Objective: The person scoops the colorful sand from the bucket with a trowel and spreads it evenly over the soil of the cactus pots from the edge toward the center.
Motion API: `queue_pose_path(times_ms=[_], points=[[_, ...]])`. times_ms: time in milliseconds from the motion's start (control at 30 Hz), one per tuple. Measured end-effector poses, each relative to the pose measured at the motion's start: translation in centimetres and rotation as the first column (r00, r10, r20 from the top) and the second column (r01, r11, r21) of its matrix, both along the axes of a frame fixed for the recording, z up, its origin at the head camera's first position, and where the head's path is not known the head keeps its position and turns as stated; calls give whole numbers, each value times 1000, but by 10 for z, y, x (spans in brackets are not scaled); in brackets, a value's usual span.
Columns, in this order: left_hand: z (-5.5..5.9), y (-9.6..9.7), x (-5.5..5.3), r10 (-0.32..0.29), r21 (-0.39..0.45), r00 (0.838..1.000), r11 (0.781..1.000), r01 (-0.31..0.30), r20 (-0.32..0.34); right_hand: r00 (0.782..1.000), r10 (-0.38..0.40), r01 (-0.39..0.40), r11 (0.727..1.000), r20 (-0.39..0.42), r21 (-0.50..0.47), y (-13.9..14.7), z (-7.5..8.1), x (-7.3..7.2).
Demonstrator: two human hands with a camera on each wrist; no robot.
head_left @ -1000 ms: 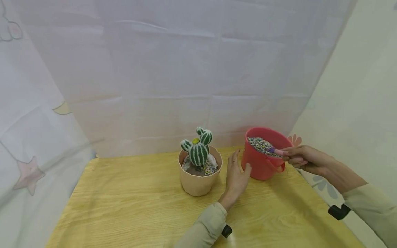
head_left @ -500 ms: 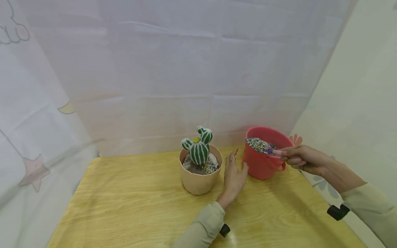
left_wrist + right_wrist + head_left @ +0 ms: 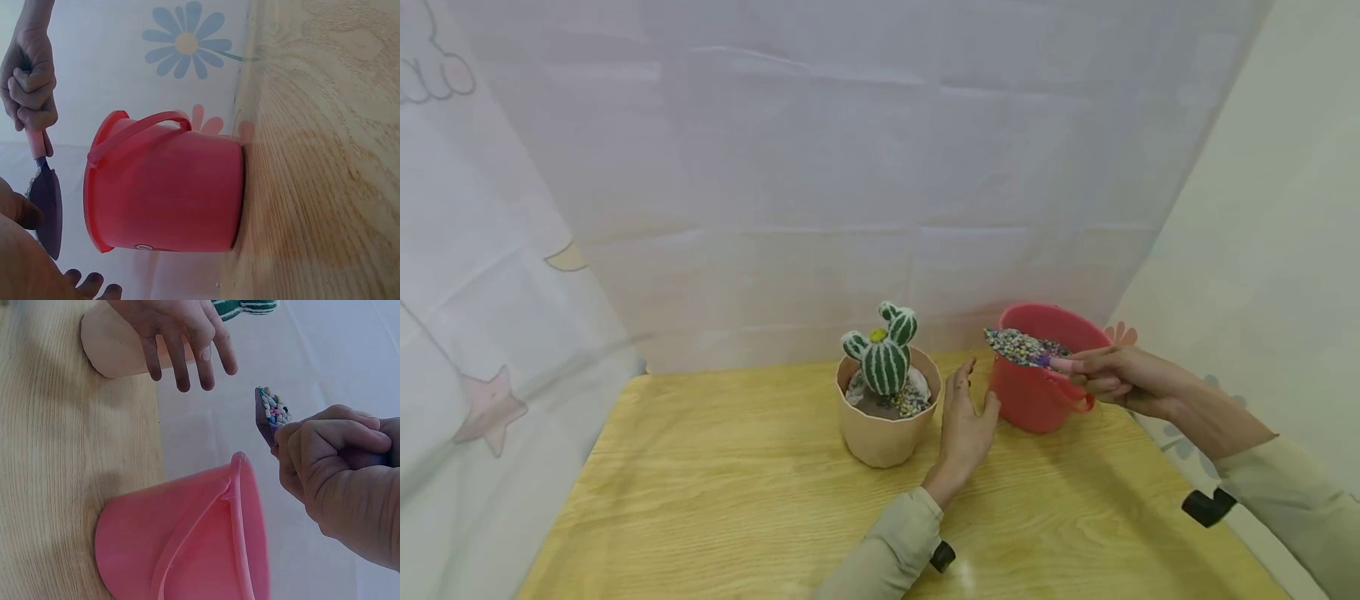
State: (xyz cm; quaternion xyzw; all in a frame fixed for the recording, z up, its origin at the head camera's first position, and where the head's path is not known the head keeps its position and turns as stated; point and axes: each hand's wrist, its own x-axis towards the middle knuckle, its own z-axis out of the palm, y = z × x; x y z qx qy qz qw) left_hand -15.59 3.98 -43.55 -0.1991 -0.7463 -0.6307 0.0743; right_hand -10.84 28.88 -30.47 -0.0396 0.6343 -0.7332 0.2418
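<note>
The right hand (image 3: 1120, 381) has its fingers wrapped round the pink handle (image 3: 1062, 365) of a small purple trowel (image 3: 51, 203), whose blade (image 3: 263, 422) reaches leftward from the grip, heaped with multicoloured gravel (image 3: 1017, 344). Below the grip stands the red bucket (image 3: 1026, 400), upright on the wood-grain table (image 3: 722, 483); the blade hangs above its rim, apart from it, with the tip out past the side nearer the left hand (image 3: 967, 429). That hand is left of the grip, its fingers spread loosely apart, between bucket and flowerpot. Farther left, just beside those fingers, the peach flowerpot (image 3: 880, 437) holds a striped green cactus (image 3: 884, 367) with a yellow top, a patch of gravel at its base. How much gravel lies in the bucket is hard to tell, as the trowel blocks the view
</note>
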Motion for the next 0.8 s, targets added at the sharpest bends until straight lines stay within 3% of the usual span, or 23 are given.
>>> queue_pose_path(times_ms=[133, 433, 800], points=[[0, -2, 2, 10, 4, 1000, 1000, -10, -16, 1000, -4, 4, 1000, 0, 19, -5, 1, -2], [-2, -7, 8, -12, 6, 1000, 1000, 12, -10, 999, 35, -34, 998, 8, -56, -12, 1, -4], [-3, -18, 14, -7, -24, 1000, 1000, 7, 0, 999, 37, -37, 999, -2, -20, -26, 4, -5]])
